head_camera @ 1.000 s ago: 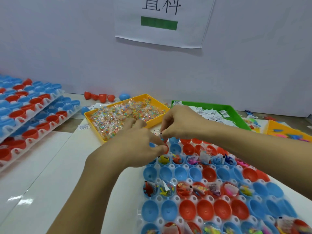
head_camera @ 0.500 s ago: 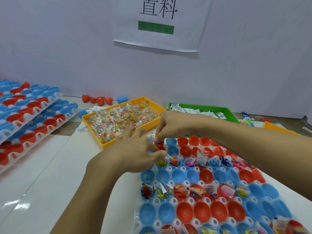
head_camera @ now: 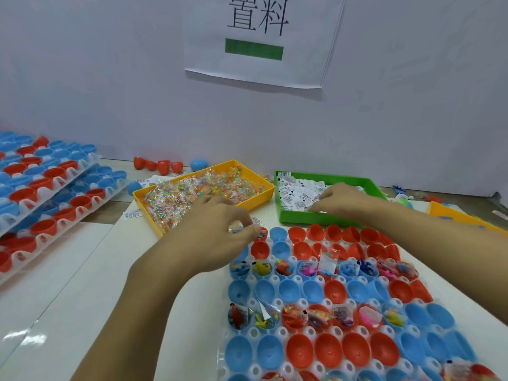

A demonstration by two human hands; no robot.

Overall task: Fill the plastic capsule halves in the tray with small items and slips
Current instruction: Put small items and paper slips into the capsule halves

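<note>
A clear tray point(head_camera: 303, 302) of red and blue capsule halves lies in front of me; two of its rows hold small toys and slips. My left hand point(head_camera: 217, 229) hovers at the tray's far left corner. It pinches a small clear packet of coloured bits point(head_camera: 235, 228) just left of a red capsule half point(head_camera: 261, 235). Over in the green bin point(head_camera: 302, 217), my right hand point(head_camera: 341, 198) has its bent fingertips down among the white slips point(head_camera: 291, 193). Whether it holds one is hidden.
A yellow bin point(head_camera: 255, 205) of coloured packets stands left of the green bin. Stacked trays of capsule halves point(head_camera: 55, 188) fill the left side. Loose red halves point(head_camera: 162, 166) and a blue one point(head_camera: 199, 165) lie by the wall. Another yellow bin point(head_camera: 453, 214) is at right.
My right hand left the tray's far left corner and moved right into the green bin of slips. My left hand stayed near that corner with the packet.
</note>
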